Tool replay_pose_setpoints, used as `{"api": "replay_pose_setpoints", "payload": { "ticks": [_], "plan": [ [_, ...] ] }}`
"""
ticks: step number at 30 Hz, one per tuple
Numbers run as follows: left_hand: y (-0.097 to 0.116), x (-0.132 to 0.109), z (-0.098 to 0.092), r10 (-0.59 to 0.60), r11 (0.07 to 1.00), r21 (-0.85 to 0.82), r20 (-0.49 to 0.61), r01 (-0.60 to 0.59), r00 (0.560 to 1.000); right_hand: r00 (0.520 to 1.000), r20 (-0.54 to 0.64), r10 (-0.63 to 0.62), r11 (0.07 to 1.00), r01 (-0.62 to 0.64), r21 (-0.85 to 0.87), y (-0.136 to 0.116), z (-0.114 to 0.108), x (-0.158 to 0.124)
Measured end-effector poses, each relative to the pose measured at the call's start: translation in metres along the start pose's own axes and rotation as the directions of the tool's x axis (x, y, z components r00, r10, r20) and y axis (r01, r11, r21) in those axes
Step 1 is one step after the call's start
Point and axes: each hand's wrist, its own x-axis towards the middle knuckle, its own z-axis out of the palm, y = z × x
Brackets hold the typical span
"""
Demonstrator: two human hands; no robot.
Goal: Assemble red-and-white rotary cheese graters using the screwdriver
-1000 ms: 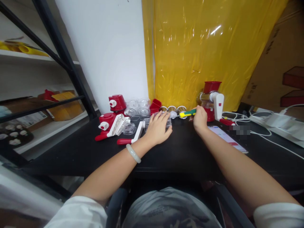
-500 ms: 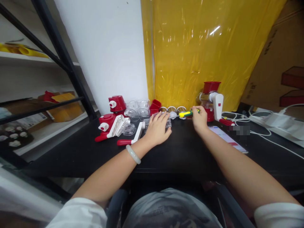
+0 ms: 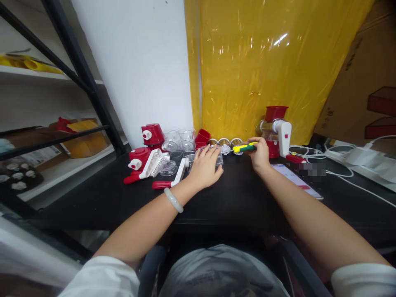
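My right hand (image 3: pixel 260 155) is closed around the green and yellow handle of a screwdriver (image 3: pixel 244 147), whose tip points left toward a clear plastic part (image 3: pixel 218 159) on the black table (image 3: pixel 235 198). My left hand (image 3: pixel 204 167) lies over that clear part with its fingers spread, pressing on it. A pale bangle (image 3: pixel 173 199) sits on my left wrist. An assembled red and white hand-crank grater (image 3: pixel 276 131) stands just right of my right hand.
Red and white grater parts (image 3: pixel 145 163), clear cups (image 3: pixel 177 140), a red hopper (image 3: pixel 202 138) and metal drums (image 3: pixel 224 144) lie behind my left hand. A phone (image 3: pixel 293 179) and white cables (image 3: pixel 349 165) sit at the right. A shelf rack (image 3: pixel 46 136) stands left, yellow film (image 3: pixel 262 70) behind.
My right hand has shifted its hold on the screwdriver, lifting it slightly and wrapping its fingers over the handle. My left hand has stayed on the clear part.
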Motion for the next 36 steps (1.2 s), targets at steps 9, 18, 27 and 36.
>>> {"api": "replay_pose_setpoints", "payload": {
  "ticks": [9, 18, 27, 36],
  "plan": [
    [0.000, 0.001, -0.001, 0.003, 1.000, 0.001, 0.002, -0.003, 1.000, 0.999, -0.026, 0.024, 0.999, -0.023, 0.029, 0.002, 0.000, 0.004],
    [0.000, 0.001, -0.001, 0.001, 1.000, -0.002, 0.010, -0.001, 1.000, 0.998, -0.056, 0.022, 0.995, -0.027, -0.097, 0.003, 0.001, 0.004],
    [0.000, 0.001, -0.001, 0.004, 1.000, 0.003, 0.000, -0.004, 1.000, 0.997, -0.079, 0.008, 0.966, -0.028, -0.259, -0.002, -0.002, 0.001],
    [0.000, 0.001, -0.005, -0.001, 1.000, -0.010, 0.005, 0.001, 1.000, 0.997, -0.052, 0.063, 0.995, -0.067, -0.075, -0.006, 0.000, -0.001]
  ]
}}
